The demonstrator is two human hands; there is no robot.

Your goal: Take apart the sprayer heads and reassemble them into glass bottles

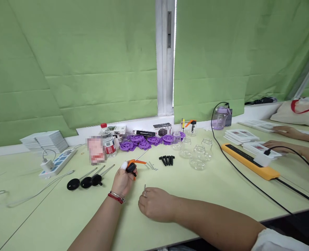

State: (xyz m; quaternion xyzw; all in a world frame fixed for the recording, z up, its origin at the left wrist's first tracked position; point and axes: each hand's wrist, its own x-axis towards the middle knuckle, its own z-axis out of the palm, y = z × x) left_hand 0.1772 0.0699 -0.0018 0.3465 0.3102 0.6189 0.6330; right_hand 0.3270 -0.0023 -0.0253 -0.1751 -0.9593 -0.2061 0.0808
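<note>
My left hand (124, 180) is closed on a black round lid with an orange lever (137, 161) and a thin metal rod pointing up and right. My right hand (156, 204) rests low over the table, fingers curled; a small metal pin (145, 188) sticks up from them, its lower part hidden. Just beyond my hands lie several small screws (151, 165) and a row of short black handles (167, 160). To the left, black round lids with metal rods (86, 181) lie on the table. Several clear glass jars (197, 159) stand to the right.
Purple openwork discs (144, 144) lie at the back beside a water bottle (108, 142). One jar carries an orange-levered top (191, 124). A white power strip (58, 163) is left, a yellow one (248, 162) right with cables. Another person's hands (277, 144) touch stacked cards (240, 136).
</note>
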